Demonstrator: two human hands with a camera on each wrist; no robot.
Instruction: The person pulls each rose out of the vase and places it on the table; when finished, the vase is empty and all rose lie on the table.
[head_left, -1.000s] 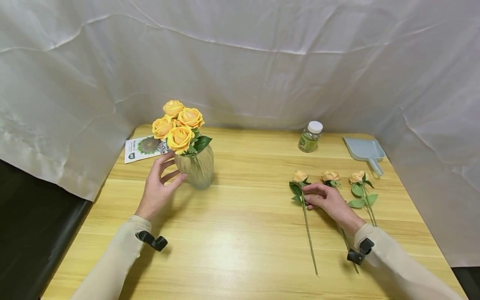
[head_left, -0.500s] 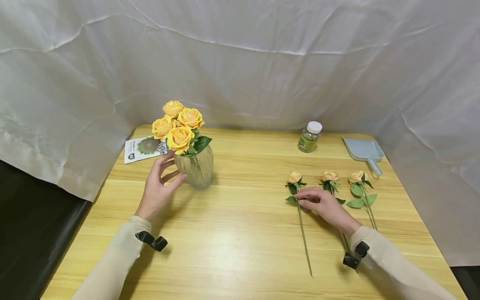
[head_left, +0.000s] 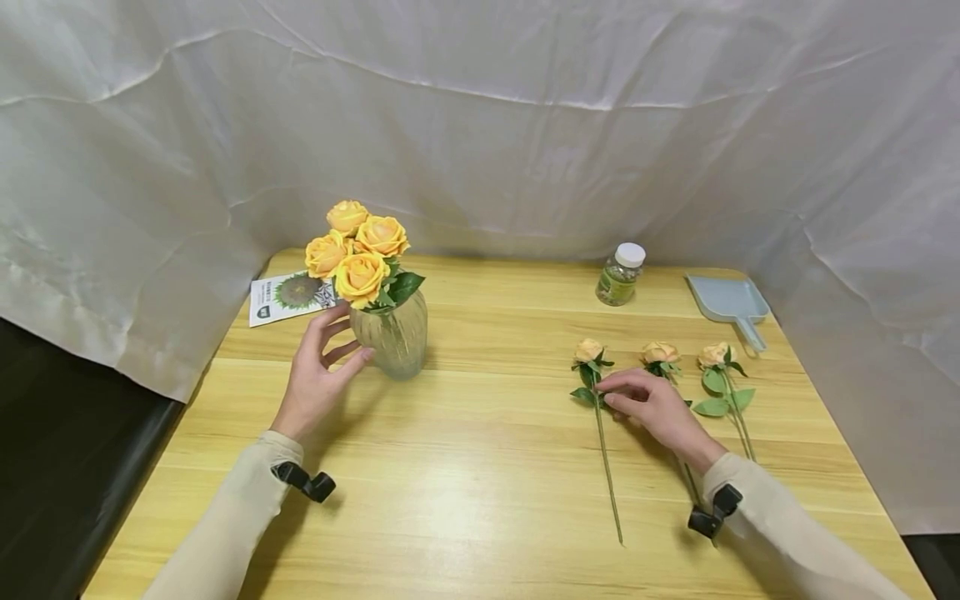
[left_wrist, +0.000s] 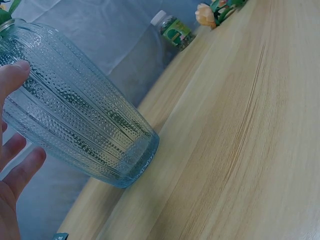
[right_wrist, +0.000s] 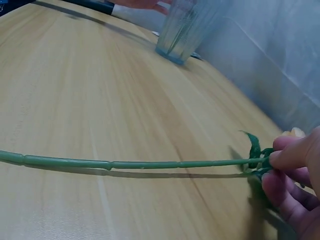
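Observation:
A ribbed clear glass vase (head_left: 401, 342) stands at the left, holding several yellow roses (head_left: 360, 279) with dark green leaves. My left hand (head_left: 318, 375) holds the vase's near left side, thumb in front and fingers curved behind. On the right, my right hand (head_left: 652, 408) pinches a pale orange rose (head_left: 588, 350) by its green stem, just below the leaves. In the right wrist view that stem (right_wrist: 145, 164) runs close over the table with its shadow beneath. Two more pale roses lie alongside: one (head_left: 660, 353) partly hidden under the right hand, the other (head_left: 714, 356) farther right.
Behind the vase lies a printed packet (head_left: 281, 297) with a round green plant picture. A white-capped jar (head_left: 619, 277) stands at the back of the wooden table (head_left: 480, 467). A light blue dustpan (head_left: 729, 298) lies at the back right. Pale cloth (head_left: 480, 150) hangs around the table.
My right hand has shifted slightly left with the pinched rose, which moved left with it, its stem end lately a little farther back. The left hand and vase have stayed in place.

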